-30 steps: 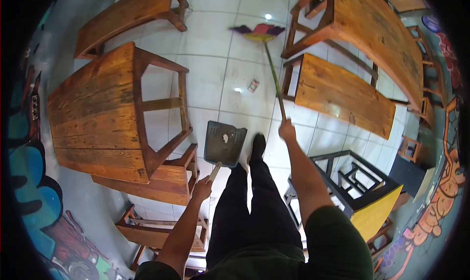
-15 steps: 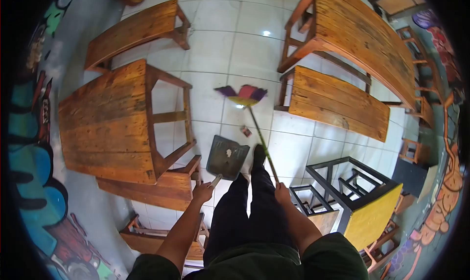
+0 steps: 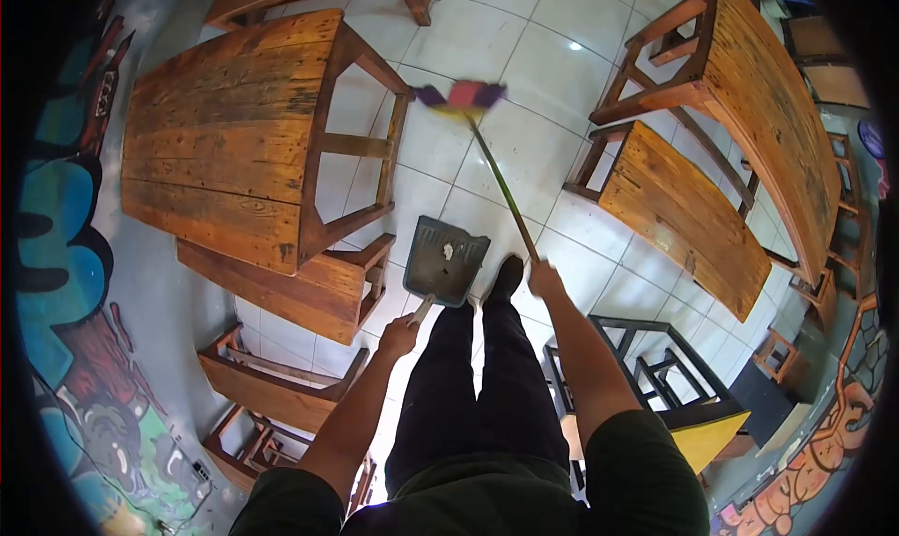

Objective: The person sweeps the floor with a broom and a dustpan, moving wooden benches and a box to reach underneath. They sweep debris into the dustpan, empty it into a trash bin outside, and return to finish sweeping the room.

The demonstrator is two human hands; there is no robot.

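Note:
My left hand is closed round the short pale handle of a dark dustpan, which lies on the tiles just ahead of my feet. A small white scrap sits inside the pan. In my right hand I grip the upper end of a long-handled broom. Its purple, pink and yellow bristle head is at floor level beyond the dustpan, slightly smeared by motion. Bristles and pan are well apart.
On the left stand a wooden table and a bench. Another wooden table and bench flank the right. Upturned black-framed furniture with a yellow top is near my right side. White tiled floor runs between.
The broom head has swung farther from the dustpan, with my right hand moving forward. My view has turned and advanced. A small dark-and-red scrap on the floor no longer shows there.

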